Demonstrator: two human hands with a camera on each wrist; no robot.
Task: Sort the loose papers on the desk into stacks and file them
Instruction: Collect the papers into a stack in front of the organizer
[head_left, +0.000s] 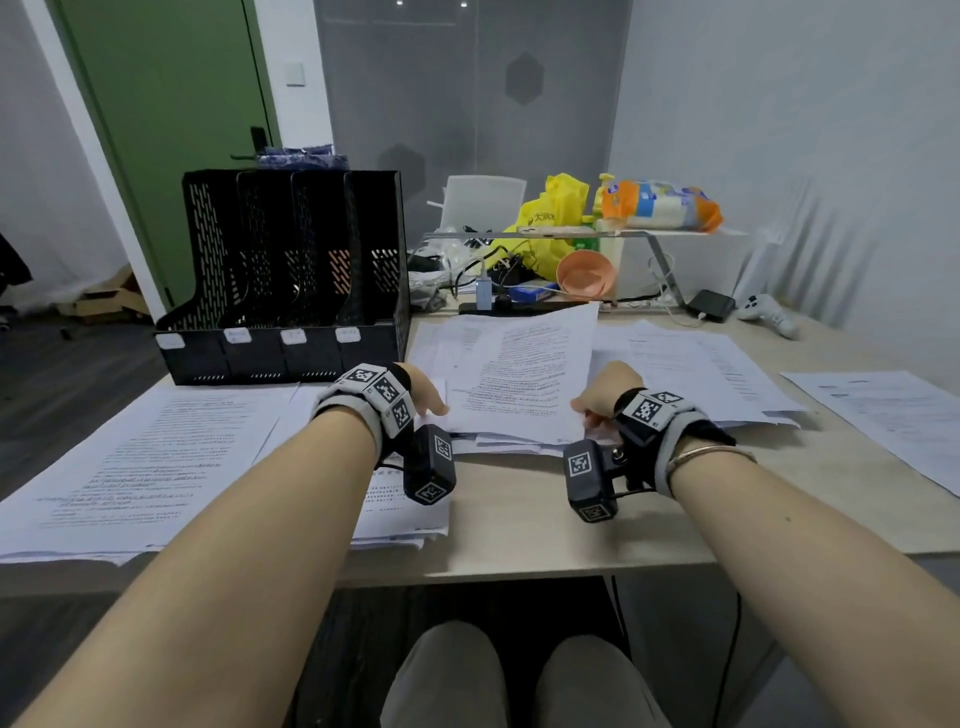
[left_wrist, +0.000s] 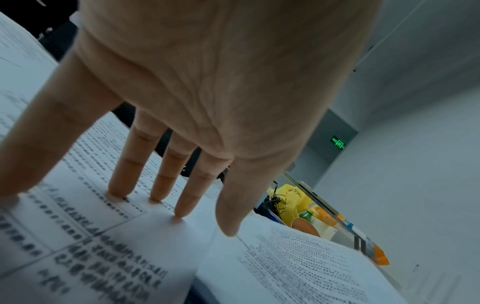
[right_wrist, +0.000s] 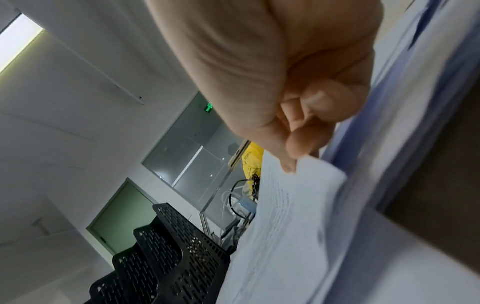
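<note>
Squaring a sheaf of papers mid-desk.
The desk (head_left: 519, 519) bears printed sheets beside a black file rack (head_left: 283, 280); the middle paper stack (head_left: 514, 374) lies between both hands, probably being gathered: left hand (left_wrist: 207, 86) flat, fingers straight, pressing pages, right hand (right_wrist: 298, 86) pinching the top sheet's corner (right_wrist: 319, 174).

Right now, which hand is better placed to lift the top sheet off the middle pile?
Right. The right hand already pinches the top sheet at its near corner, lifting its edge. The left hand lies flat with straight fingers on the papers beside it, better suited to steadying the pile.
</note>
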